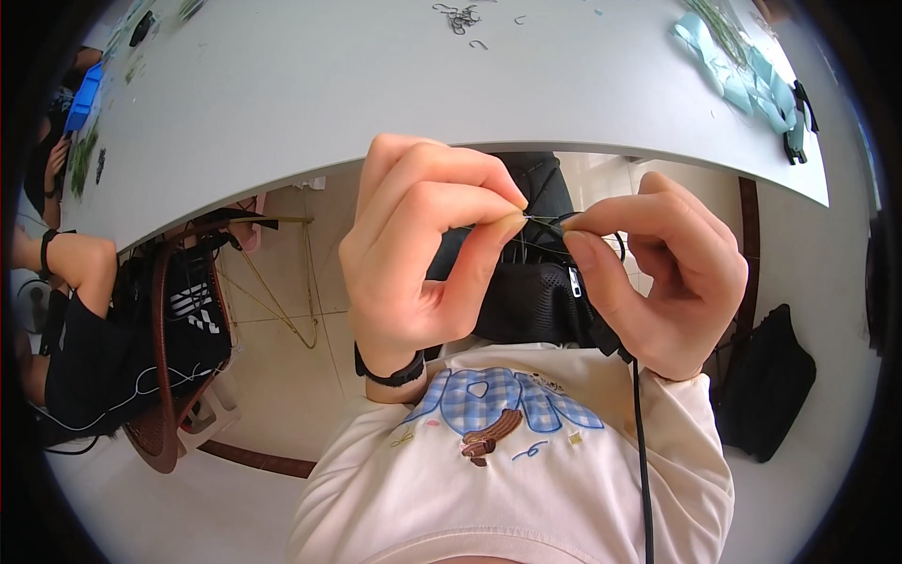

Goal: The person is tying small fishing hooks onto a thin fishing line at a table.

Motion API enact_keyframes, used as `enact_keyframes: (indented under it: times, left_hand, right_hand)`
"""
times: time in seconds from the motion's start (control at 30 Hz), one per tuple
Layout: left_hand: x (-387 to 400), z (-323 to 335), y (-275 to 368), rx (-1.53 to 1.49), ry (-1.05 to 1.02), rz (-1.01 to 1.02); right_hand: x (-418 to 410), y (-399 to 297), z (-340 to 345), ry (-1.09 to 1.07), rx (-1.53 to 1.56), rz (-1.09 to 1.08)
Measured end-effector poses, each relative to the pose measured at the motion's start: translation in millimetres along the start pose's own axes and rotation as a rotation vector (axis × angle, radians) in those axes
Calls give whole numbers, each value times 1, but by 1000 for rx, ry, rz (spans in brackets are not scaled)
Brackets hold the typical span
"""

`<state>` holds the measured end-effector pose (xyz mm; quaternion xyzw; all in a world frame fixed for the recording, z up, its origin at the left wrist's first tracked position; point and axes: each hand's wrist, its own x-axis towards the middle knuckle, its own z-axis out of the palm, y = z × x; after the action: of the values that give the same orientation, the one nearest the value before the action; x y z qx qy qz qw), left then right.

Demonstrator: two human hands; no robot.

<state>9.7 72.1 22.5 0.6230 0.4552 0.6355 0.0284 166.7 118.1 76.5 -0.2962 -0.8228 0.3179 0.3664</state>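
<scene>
My left hand (430, 247) pinches a tiny pale piece and thin green strands (542, 220) between thumb and fingertips, just off the table's near edge. To its right, my right hand (655, 268) pinches the same strands between thumb and index finger. The strands span the short gap between the two hands, over my lap. A looped part of them hangs slightly below. Whether they are wire or thread cannot be told, and the fingertips hide the small piece in part. A black mesh pouch with a zip (535, 303) lies beneath the hands.
On the white table (352, 92) lie small dark metal hooks (461, 20), a pale blue ribbon (740, 77) by green strands, and a dark clip-like tool (796, 137) at the right. A blue tray (84, 97) stands far left. Beside me on the left, a person in black sits by a brown chair (163, 338).
</scene>
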Motion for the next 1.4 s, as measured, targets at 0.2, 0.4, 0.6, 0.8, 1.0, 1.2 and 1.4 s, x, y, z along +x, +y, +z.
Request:
enact_keyframes:
  times: [0.2, 0.4, 0.6, 0.8, 1.0, 1.2, 1.4]
  left_hand:
    - [1, 0, 1, 4, -41, 14]
    - [2, -3, 4, -21, -68, 7]
    - [0, -1, 0, -21, -17, 13]
    - [1, -2, 3, -27, -28, 3]
    - [0, -4, 3, -79, -104, 67]
    - [1, -2, 5, -166, -30, 3]
    - [-1, 5, 0, -117, 80, -1]
  right_hand:
    - [4, 3, -2, -28, 36, -2]
    - [5, 5, -2, -8, 77, 58]
    - [2, 5, -7, -65, 80, 11]
    - [3, 5, -6, -52, 88, 18]
    - [6, 6, -6, -57, 139, 74]
    - [5, 19, 4, -172, 311, 184]
    - [-7, 22, 22, -36, 433, 214]
